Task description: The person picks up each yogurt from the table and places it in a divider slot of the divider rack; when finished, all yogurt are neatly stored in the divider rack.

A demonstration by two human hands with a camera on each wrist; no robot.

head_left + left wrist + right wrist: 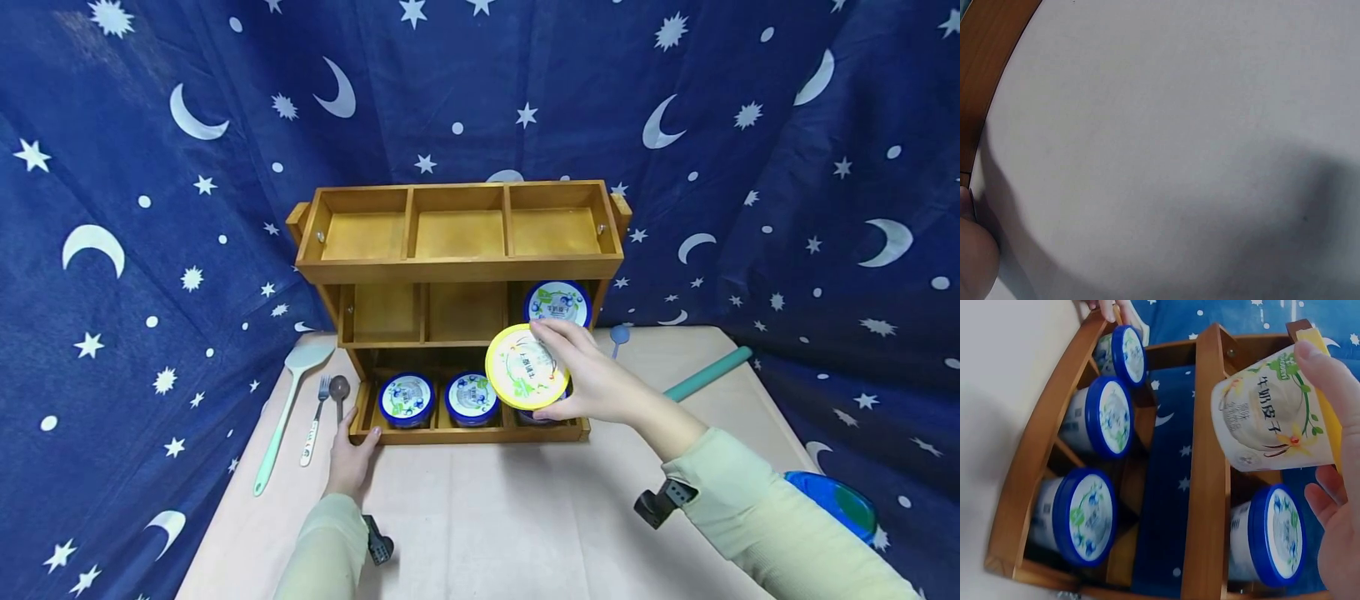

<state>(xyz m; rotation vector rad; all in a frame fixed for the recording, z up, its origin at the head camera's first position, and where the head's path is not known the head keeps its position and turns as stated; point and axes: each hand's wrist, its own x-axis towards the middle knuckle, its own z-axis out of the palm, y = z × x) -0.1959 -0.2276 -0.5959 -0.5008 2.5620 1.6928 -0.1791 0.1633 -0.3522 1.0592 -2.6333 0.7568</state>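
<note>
My right hand (592,375) grips a paper tub with a yellow lid (527,367) by its rim, in front of the right side of a three-tier wooden rack (459,271). In the right wrist view the white tub (1266,415) is tilted on its side. The left hand (352,458) holds the rack's lower left front corner, thumb on the front edge. Blue-lidded tubs (407,400) stand in the bottom tier's compartments; the right one is mostly hidden in the head view. Another blue-lidded tub (558,303) sits in the middle tier's right compartment.
Left of the rack lie a spatula (288,408), a fork (317,421) and a dark spoon (340,388). On the right are a blue spoon (619,335), a green rod (708,374) and a blue-green object (832,506). A starry blue cloth (480,92) hangs behind.
</note>
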